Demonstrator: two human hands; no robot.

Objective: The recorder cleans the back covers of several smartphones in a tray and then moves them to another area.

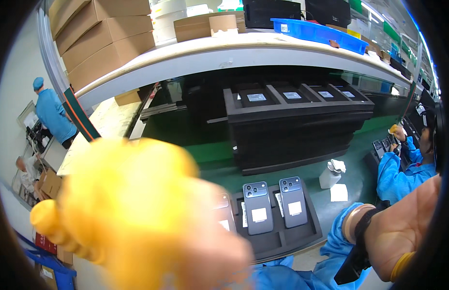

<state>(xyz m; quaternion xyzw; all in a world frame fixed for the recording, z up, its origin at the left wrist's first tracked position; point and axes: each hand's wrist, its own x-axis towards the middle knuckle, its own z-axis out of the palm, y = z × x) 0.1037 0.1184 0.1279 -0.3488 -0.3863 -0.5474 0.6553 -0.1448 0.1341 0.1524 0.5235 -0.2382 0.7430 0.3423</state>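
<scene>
My left hand (137, 203), its fingertips in yellow finger cots, is raised close to the view and smeared by motion. It covers the left part of a black foam tray (309, 227). Two dark blue phones (258, 199) lie back up in the tray, each with a white label. A paler phone (223, 200) shows partly beside my left hand. At the right edge is my right hand (403, 232), palm in view, with a black wrist strap and a yellow cot at its lower side. Most of its fingers fall outside the picture, and I see nothing held.
Behind the tray stands a stack of black foam trays (292, 140). A white bottle (329, 176) and a white paper square (338, 193) are to the right. A shelf overhead bears cardboard boxes (108, 41) and a blue bin (316, 35). A co-worker (403, 169) sits at right.
</scene>
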